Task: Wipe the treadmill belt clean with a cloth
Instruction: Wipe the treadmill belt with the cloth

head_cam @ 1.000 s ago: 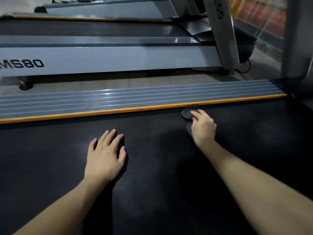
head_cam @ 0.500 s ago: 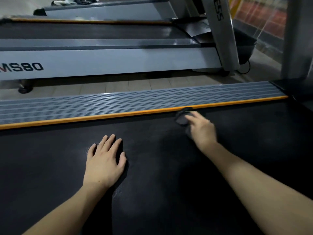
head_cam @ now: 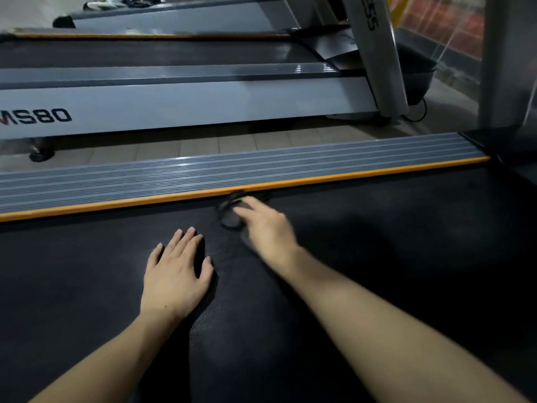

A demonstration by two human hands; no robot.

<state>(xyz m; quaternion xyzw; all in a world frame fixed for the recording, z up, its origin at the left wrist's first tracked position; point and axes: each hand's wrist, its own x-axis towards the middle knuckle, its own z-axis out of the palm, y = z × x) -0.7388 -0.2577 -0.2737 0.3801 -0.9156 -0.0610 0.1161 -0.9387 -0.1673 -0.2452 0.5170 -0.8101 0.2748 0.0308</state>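
While I watched through the head camera, a small dark cloth (head_cam: 231,212) lay bunched on the black treadmill belt (head_cam: 377,257), just beside the orange strip (head_cam: 116,202) along the belt's far edge. The right hand (head_cam: 267,225) rested on top of the cloth, its fingers reaching forward over it; the hand was blurred, so I could not tell whether the fingers were curled round the cloth or pressing it flat. The left hand (head_cam: 175,274) lay palm down on the belt nearer to me and to the left of the cloth, fingers straight and slightly spread, holding nothing. Both bare forearms stretched in from the bottom of the view. Beyond the orange strip ran a grey ribbed side rail (head_cam: 232,170), then a band of pale floor tiles (head_cam: 203,146). Past the tiles stood a second treadmill (head_cam: 189,103), its pale side panel marked "MS80", with a slanted silver post (head_cam: 380,53) rising at its right end.
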